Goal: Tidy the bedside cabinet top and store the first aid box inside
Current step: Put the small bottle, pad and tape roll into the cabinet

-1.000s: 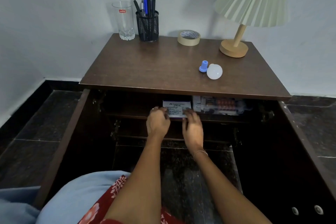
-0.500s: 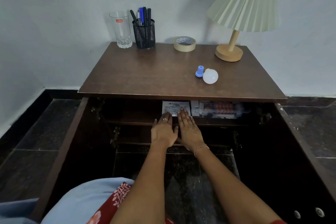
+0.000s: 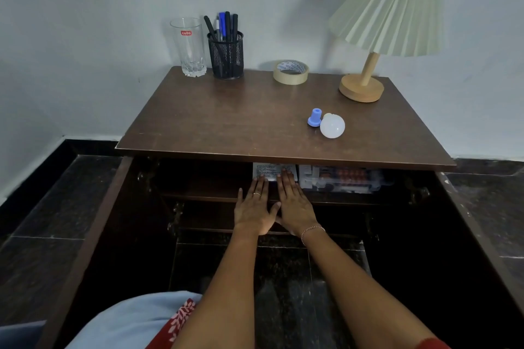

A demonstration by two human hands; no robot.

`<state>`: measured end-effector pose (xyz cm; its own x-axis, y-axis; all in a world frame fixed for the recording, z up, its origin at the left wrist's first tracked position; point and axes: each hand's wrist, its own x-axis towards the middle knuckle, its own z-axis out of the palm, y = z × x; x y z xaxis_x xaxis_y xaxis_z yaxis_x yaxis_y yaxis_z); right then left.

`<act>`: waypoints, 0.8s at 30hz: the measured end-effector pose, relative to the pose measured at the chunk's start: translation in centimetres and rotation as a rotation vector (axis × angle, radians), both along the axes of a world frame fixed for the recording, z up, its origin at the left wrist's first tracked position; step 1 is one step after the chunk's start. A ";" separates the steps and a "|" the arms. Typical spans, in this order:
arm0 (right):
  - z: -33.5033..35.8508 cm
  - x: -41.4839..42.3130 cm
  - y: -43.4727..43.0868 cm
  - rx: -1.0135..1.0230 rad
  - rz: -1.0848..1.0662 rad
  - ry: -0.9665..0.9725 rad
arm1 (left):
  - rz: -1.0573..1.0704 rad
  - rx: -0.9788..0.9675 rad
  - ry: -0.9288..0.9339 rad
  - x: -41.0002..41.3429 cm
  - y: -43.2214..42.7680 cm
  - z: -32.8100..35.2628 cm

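A white printed box (image 3: 269, 169) sits on the upper shelf inside the open brown cabinet (image 3: 255, 133), just under the top's front edge. My left hand (image 3: 253, 210) and my right hand (image 3: 295, 205) lie side by side, fingers straight, fingertips touching the box's front. To the right of the box on the same shelf stands a clear plastic first aid box (image 3: 338, 178) with packets and orange pills inside. The cabinet top hides the rear of both boxes.
On the cabinet top stand a drinking glass (image 3: 189, 47), a mesh pen holder (image 3: 226, 54), a roll of tape (image 3: 291, 72), a pleated lamp (image 3: 377, 37), a blue cap (image 3: 314, 117) and a white bulb (image 3: 332, 126). Both cabinet doors (image 3: 93, 224) stand open at either side.
My fingers went from curled round the white box to straight, with fingertips against its front. The box moved deeper onto the shelf. The view tilted slightly upward.
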<state>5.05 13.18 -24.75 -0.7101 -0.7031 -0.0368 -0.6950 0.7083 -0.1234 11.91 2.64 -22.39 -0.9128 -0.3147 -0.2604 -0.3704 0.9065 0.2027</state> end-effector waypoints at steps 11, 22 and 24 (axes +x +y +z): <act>0.2 1.1 1.2 0.012 0.036 0.004 | 0.021 0.012 0.121 0.7 -0.1 -0.2; 2.7 4.1 2.9 -0.395 -0.034 0.124 | 0.073 -0.026 0.711 0.7 2.8 7.0; 4.1 4.5 3.2 -0.538 -0.080 0.164 | 0.080 -0.006 0.793 0.5 3.6 9.2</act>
<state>9.50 16.34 -20.67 -0.7285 -0.5359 0.4267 -0.6818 0.6271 -0.3766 12.37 6.23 -13.20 -0.7994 -0.3868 0.4597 -0.1820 0.8851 0.4282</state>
